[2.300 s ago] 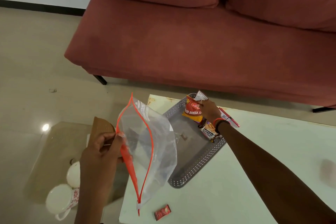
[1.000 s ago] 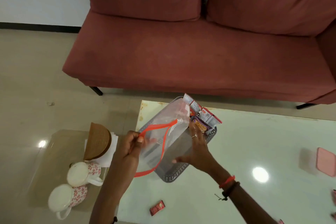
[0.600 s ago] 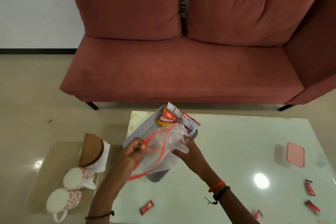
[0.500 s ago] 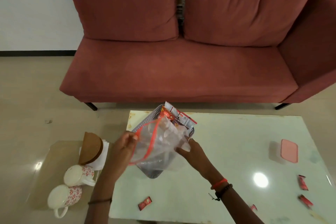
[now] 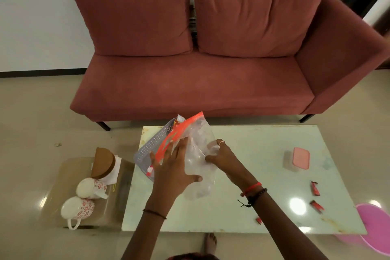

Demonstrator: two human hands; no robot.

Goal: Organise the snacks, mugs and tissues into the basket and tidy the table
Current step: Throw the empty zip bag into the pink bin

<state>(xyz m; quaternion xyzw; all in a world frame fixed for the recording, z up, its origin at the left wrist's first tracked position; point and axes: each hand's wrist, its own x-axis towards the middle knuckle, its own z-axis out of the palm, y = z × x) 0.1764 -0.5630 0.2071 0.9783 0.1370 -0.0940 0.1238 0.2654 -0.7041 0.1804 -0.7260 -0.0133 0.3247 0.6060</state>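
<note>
Bag [image 5: 199,167] over basket [image 5: 147,149] at far-left corner of table [image 5: 263,207]; 2 mugs [image 5: 89,188] on side table [image 5: 63,177] leftward.

Home lounge: sofa [image 5: 190,82], coffee table [image 5: 263,175].

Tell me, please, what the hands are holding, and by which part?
The clear bag: right hand pinches its side edge, left hand presses flat near the orange zip.

A red two-seat sofa [image 5: 190,82] stands against a white wall [image 5: 35,17] on a glossy beige floor [image 5: 31,112]. Before it sits a pale counter [image 5: 263,139], a low glass side table [image 5: 63,175] beside its left end.
</note>
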